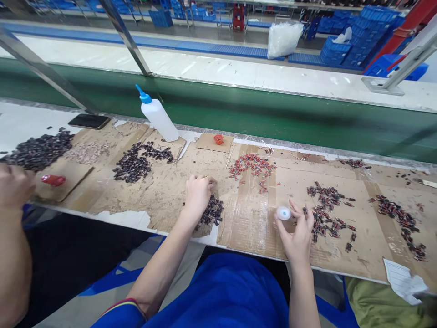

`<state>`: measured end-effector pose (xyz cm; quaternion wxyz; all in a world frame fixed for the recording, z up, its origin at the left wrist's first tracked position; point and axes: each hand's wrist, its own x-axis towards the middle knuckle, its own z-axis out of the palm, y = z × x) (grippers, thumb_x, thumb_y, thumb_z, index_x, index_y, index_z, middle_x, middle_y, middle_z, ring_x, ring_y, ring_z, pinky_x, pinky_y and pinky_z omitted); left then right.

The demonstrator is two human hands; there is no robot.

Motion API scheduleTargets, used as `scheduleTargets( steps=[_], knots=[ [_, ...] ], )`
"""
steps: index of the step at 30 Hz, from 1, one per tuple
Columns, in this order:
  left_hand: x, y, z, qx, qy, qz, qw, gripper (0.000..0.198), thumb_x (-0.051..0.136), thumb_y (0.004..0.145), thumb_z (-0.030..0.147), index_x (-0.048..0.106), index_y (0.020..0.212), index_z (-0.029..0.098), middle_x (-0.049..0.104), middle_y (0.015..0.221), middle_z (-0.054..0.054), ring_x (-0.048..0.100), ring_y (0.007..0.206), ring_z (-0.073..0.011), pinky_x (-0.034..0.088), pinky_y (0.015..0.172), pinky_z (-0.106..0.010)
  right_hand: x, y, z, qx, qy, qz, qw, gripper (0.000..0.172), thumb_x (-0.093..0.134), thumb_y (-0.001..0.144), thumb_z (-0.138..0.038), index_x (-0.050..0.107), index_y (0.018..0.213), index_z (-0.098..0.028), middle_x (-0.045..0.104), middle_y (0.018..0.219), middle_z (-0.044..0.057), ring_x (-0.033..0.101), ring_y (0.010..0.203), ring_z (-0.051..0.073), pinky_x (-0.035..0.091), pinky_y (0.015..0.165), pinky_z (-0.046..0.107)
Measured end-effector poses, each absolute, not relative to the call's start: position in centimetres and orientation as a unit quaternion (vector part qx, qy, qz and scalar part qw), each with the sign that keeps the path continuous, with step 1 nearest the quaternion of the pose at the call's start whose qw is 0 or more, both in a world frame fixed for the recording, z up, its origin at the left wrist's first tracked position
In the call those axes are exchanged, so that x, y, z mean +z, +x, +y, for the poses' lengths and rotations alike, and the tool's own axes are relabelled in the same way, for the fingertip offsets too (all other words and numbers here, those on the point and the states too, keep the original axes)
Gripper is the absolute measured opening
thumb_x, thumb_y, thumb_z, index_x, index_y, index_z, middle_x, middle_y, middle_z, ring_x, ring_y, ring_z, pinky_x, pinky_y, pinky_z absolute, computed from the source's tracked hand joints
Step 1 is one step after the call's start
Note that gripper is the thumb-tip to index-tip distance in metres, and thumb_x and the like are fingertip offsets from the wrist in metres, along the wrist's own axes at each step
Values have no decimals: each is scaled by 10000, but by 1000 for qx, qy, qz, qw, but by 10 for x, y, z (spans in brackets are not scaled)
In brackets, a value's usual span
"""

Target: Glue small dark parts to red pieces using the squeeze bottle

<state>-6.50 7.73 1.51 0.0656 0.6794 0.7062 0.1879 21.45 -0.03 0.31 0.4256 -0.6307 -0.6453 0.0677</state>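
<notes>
My left hand is over the near edge of a pile of small black parts. Its thumb and fingers are pressed together, and whatever lies between them is too small to make out. Between the thumb and fingers of my right hand is a small round white piece with a bluish centre, held just above the cardboard. Close by on its right lie black parts with red ends. Farther back, between my hands, small red parts are spread out.
A white squeeze bottle with a blue nozzle stands at the back left, beyond black parts. A red cap sits on a cardboard piece. At far left are another person's hand and a phone. A green conveyor belt runs behind.
</notes>
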Motion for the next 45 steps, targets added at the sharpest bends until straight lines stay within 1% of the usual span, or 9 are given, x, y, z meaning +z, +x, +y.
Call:
scheduleTargets(
  steps=[2,5,7,9,12,15,19,30,45],
  knots=[
    [18,-62,78,178,686,701,78,207,546,831,111,723,809,217,713,870,-110,566,848,-298,407,733,-396,3,214,-2,132,-627,-616,459,275,675,781,-368,529,945,-203,678,1113,149,439,1308,298,354,1044,553],
    [25,-51,72,201,706,666,132,194,553,846,133,719,793,217,699,876,-84,577,883,-277,424,773,-386,2,214,-6,233,-629,-520,529,342,729,722,-366,504,922,-205,714,956,107,663,977,252,502,869,436],
    [28,-36,63,247,726,608,204,158,570,858,166,712,819,223,703,880,-48,593,887,-241,433,809,-365,2,212,-7,272,-624,-449,579,374,760,674,-387,538,903,-192,710,828,58,678,736,200,528,695,339],
    [28,-18,52,284,736,537,299,116,597,859,188,706,837,221,709,846,-23,614,851,-204,444,810,-332,2,209,-8,294,-605,-400,623,379,785,633,-380,592,887,-176,697,773,33,651,653,171,500,602,281],
    [22,6,37,297,725,503,364,51,657,834,202,704,824,218,722,836,-20,619,887,-208,440,832,-341,1,204,-5,330,-569,-332,676,360,797,600,-369,649,851,-159,705,804,48,653,691,181,472,557,252],
    [12,17,27,277,720,540,335,48,697,807,195,712,813,241,734,891,-21,566,1046,-256,387,917,-419,0,200,-3,350,-564,-283,693,331,774,618,-403,664,800,-149,704,774,54,637,641,172,441,497,235],
    [5,12,24,279,724,553,304,82,720,786,206,712,856,247,727,950,-28,556,1032,-249,388,929,-435,2,192,-2,328,-617,-309,645,316,726,676,-450,645,713,-147,653,619,18,561,504,134,421,461,236],
    [4,7,27,291,722,553,297,166,655,794,141,688,917,248,748,861,-10,587,1038,-242,434,906,-415,5,174,2,261,-683,-417,541,373,667,728,-521,605,651,-162,620,556,11,563,521,148,453,532,256],
    [12,8,31,259,709,563,338,202,650,780,129,682,938,251,748,871,-5,578,1068,-247,417,931,-423,4,175,5,271,-688,-426,522,357,643,754,-504,586,638,-171,598,548,7,533,516,143,441,541,254]
  ],
)
